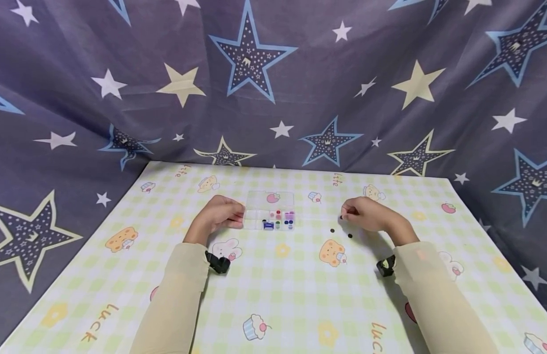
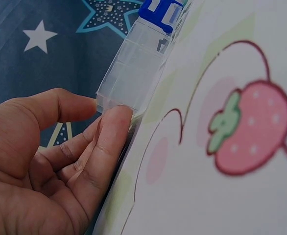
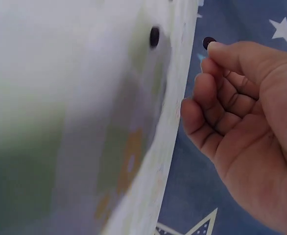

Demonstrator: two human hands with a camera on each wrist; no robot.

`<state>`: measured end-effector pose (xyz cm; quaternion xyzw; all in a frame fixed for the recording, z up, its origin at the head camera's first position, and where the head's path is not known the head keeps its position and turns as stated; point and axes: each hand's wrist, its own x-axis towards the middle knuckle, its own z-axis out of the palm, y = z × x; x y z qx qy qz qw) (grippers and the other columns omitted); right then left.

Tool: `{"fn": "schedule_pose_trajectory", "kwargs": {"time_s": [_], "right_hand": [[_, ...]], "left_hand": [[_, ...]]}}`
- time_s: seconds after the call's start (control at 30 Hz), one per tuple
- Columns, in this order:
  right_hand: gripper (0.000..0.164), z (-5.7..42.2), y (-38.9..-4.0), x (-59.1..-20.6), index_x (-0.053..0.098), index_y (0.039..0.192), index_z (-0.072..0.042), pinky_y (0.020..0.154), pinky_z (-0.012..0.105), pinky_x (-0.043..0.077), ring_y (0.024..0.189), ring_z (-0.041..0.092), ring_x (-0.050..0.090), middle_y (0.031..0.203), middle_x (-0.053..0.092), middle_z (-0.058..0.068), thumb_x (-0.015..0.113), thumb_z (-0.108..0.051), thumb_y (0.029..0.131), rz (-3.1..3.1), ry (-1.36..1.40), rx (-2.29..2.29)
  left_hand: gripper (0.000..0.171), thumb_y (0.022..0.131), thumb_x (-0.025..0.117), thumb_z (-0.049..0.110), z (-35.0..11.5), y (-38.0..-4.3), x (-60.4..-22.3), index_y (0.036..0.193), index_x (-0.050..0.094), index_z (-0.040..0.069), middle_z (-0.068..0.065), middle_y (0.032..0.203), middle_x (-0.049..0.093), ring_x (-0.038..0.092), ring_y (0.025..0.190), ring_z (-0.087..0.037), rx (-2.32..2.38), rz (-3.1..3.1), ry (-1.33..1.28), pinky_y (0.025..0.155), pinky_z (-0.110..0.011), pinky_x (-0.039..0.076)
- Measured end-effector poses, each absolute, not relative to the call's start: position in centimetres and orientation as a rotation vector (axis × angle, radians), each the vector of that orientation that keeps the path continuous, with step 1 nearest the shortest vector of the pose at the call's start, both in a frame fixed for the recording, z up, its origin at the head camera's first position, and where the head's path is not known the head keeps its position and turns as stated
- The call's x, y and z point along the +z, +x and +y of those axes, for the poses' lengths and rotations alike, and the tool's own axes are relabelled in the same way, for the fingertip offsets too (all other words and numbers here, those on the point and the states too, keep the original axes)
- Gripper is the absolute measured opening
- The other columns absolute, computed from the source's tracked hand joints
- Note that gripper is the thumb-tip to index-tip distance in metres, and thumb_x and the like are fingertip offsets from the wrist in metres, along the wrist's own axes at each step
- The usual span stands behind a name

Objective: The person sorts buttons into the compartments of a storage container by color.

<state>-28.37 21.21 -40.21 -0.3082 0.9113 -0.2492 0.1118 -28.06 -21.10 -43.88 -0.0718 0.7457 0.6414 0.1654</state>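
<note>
A clear compartment box (image 1: 256, 222) lies on the table with its see-through lid (image 1: 260, 199) swung back. Small red, pink, green and blue round pieces fill several compartments on its right side, and a blue piece (image 1: 268, 226) shows near the front. My left hand (image 1: 222, 214) holds the box's left end between thumb and finger, as the left wrist view shows up close. To the right of the box, my right hand (image 1: 366, 214) pinches a small dark button (image 3: 209, 43) between thumb and fingertip, above the table. Two similar dark buttons (image 1: 332, 230) (image 1: 350, 236) lie beside it.
A light checked cloth with cartoon prints covers the table (image 1: 282, 295). Behind the table's back edge hangs a dark star-patterned curtain (image 1: 300, 73). Black straps with camera mounts (image 1: 218, 263) sit at both wrists.
</note>
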Motion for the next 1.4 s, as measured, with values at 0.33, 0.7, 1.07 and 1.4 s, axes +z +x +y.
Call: {"fn": "schedule_pose_trajectory", "kwargs": {"time_s": [0.33,0.7,1.07,1.4], "right_hand": [[0.016,17.7,-28.3,-39.0,0.064,0.090,-0.005,0.059,0.025,0.038,0.061,0.012,0.041,0.069,0.048,-0.002,0.056,-0.004,0.104,2.659,-0.956,-0.751],[0.014,13.5,-28.4,-38.6,0.065,0.093,-0.005,0.058,0.024,0.038,0.061,0.011,0.040,0.071,0.051,-0.002,0.056,-0.004,0.104,2.619,-1.056,-0.775],[0.013,8.7,-28.2,-38.7,0.067,0.095,-0.003,0.061,0.023,0.041,0.063,0.008,0.043,0.073,0.058,-0.002,0.056,-0.003,0.102,2.579,-1.144,-0.795],[0.021,5.1,-28.0,-39.2,0.060,0.080,-0.007,0.061,0.022,0.038,0.061,0.006,0.040,0.068,0.053,-0.001,0.056,0.002,0.100,2.612,-1.358,-0.836]], "left_hand": [[0.032,0.096,0.065,0.007,-21.0,-28.2,-43.7,0.123,0.065,-0.012,-0.014,0.093,0.066,0.067,0.074,-0.018,1.819,2.131,-0.220,0.074,-0.030,0.067],[0.033,0.097,0.065,0.007,-21.1,-28.0,-43.7,0.124,0.064,-0.012,-0.013,0.092,0.066,0.067,0.073,-0.018,1.831,2.121,-0.224,0.073,-0.030,0.067],[0.032,0.097,0.064,0.007,-21.2,-28.1,-44.0,0.122,0.064,-0.012,-0.014,0.093,0.065,0.067,0.075,-0.019,1.825,2.129,-0.234,0.074,-0.030,0.067],[0.033,0.098,0.063,0.006,-21.1,-28.0,-43.9,0.124,0.062,-0.015,-0.013,0.090,0.065,0.066,0.071,-0.017,1.850,2.109,-0.200,0.071,-0.029,0.067]]}}
